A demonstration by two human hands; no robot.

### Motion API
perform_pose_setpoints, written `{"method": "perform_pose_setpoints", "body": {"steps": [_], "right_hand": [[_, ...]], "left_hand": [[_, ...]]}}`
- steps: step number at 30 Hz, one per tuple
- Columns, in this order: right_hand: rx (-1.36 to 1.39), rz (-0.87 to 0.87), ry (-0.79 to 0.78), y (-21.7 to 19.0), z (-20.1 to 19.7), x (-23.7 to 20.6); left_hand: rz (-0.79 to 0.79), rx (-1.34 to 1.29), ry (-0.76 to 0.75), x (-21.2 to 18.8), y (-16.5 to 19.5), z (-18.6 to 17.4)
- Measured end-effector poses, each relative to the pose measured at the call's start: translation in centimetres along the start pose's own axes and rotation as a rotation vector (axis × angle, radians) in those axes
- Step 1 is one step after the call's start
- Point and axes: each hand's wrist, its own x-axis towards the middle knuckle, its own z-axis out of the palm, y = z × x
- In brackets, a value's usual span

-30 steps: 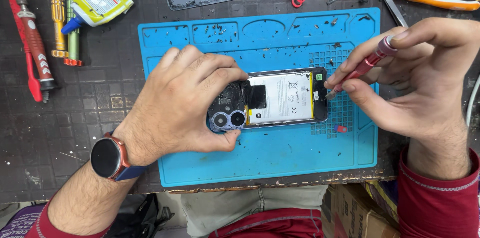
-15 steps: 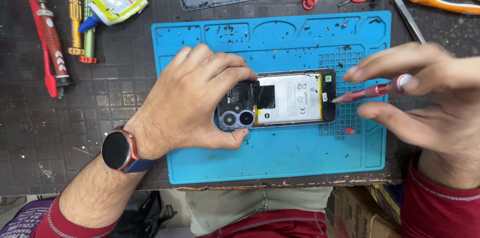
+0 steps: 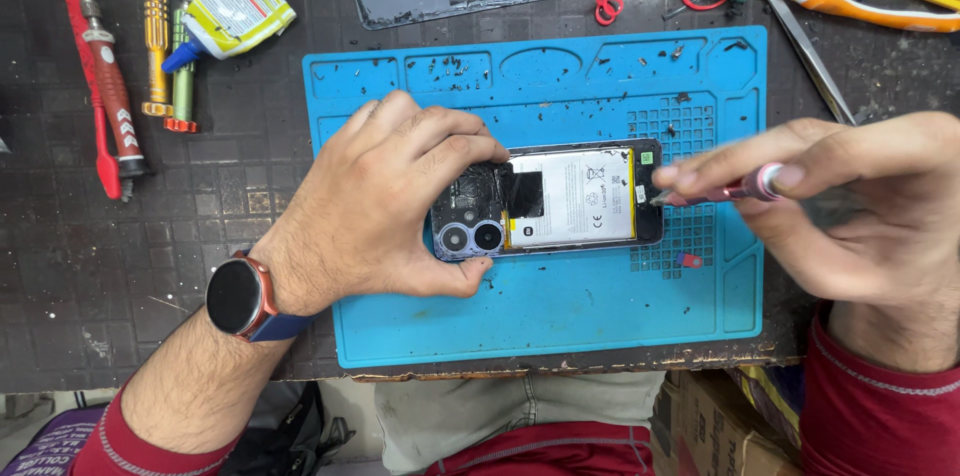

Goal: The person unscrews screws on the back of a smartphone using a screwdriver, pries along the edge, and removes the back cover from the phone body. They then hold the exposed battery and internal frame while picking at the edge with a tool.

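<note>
One opened phone (image 3: 560, 201), one blue mat (image 3: 560, 306), one glue bottle (image 3: 232, 12), three screwdrivers (image 3: 110, 96) (left side).

1. Our left hand (image 3: 385, 201) lies palm down, knuckles up; fingers curled forward, thumb stretched along the near side, so the two form a clamp.
2. Left wrist straight; forearm runs in from the lower left, bare up to a red sleeve.
3. Our right hand (image 3: 850, 206) comes in from the right edge; thumb and forefinger pinched together, tips pointing left.
4. Remaining right fingers curl loosely beneath; partly blurred.
5. Right wrist bent slightly; red sleeve covers the forearm; hands well apart.
</note>
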Motion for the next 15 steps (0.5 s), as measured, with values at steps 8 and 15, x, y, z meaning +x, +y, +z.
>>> {"method": "perform_pose_setpoints", "body": {"steps": [8, 15], "right_hand": [[-0.007, 0.031, 0.061, -0.6, 0.9, 0.2], [-0.117, -0.017, 0.038, -0.6, 0.6, 0.2]], "left_hand": [[0.001, -0.020, 0.008, -0.1, -0.1, 0.1], [-0.008, -0.032, 0.000, 0.0, 0.0, 0.1]]}}
